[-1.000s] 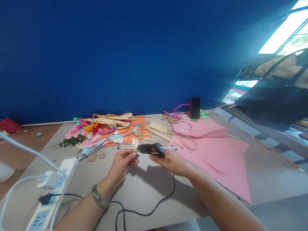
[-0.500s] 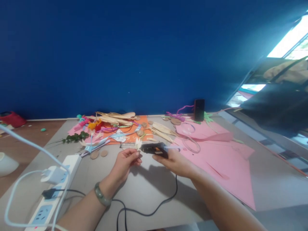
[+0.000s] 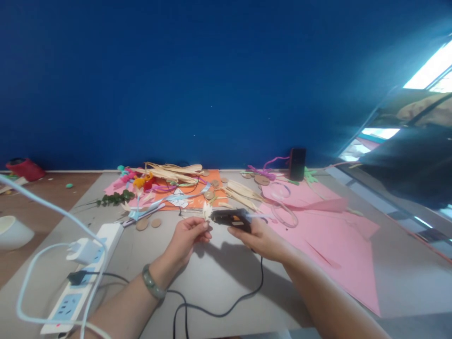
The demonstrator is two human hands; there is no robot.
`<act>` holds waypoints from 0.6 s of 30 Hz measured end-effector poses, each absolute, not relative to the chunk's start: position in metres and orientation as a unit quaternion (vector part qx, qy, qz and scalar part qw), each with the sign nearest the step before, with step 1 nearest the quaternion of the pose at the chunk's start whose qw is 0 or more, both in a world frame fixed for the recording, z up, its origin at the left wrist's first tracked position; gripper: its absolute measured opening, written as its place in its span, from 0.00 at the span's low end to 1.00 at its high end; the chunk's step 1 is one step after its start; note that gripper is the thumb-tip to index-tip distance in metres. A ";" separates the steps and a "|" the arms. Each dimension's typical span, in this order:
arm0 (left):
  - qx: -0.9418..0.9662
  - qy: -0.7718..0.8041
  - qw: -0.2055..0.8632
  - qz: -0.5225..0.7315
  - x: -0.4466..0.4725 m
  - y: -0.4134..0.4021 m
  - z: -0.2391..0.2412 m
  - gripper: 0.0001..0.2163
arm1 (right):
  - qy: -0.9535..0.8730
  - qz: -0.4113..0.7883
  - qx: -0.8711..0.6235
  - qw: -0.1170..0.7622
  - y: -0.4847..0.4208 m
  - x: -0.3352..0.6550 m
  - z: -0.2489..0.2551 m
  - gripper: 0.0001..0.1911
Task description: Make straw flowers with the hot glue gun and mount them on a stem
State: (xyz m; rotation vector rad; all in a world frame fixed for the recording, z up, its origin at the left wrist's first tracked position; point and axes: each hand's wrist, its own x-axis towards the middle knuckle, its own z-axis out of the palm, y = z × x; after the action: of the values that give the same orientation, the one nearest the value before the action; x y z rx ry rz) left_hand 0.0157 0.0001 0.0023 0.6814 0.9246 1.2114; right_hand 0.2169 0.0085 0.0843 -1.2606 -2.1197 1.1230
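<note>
My left hand [image 3: 187, 238] pinches a small cream paper flower [image 3: 206, 210] by its base, held above the grey table [image 3: 212, 278]. My right hand [image 3: 259, 238] grips a black glue gun [image 3: 233, 219] lying sideways, with its nozzle pointing left and almost touching the flower. The gun's black cord [image 3: 229, 308] trails down toward the table's near edge. A green bangle [image 3: 151, 285] circles my left wrist.
A white power strip [image 3: 83, 273] with a white charger and cable lies at the left. Pink paper sheets [image 3: 325, 230] cover the right side. Orange paper [image 3: 190, 197], straw strips, ribbons, cardboard discs and a green sprig [image 3: 115, 198] lie behind. A black phone [image 3: 297, 164] stands by the blue wall.
Both hands keep their hold on the flower and the glue gun and stay close together. Only the view has shifted slightly, moving the scene rightward in the picture.
</note>
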 end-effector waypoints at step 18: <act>0.291 0.402 0.679 0.542 0.016 0.000 0.005 0.11 | -0.732 0.446 -0.485 0.176 0.017 0.222 0.073 0.25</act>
State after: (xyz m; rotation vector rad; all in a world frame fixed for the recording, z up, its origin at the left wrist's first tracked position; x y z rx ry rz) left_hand 0.0161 0.0000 0.0055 0.6532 0.9020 1.2168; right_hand 0.2222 0.0169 0.0729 -1.3731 -2.0713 1.2618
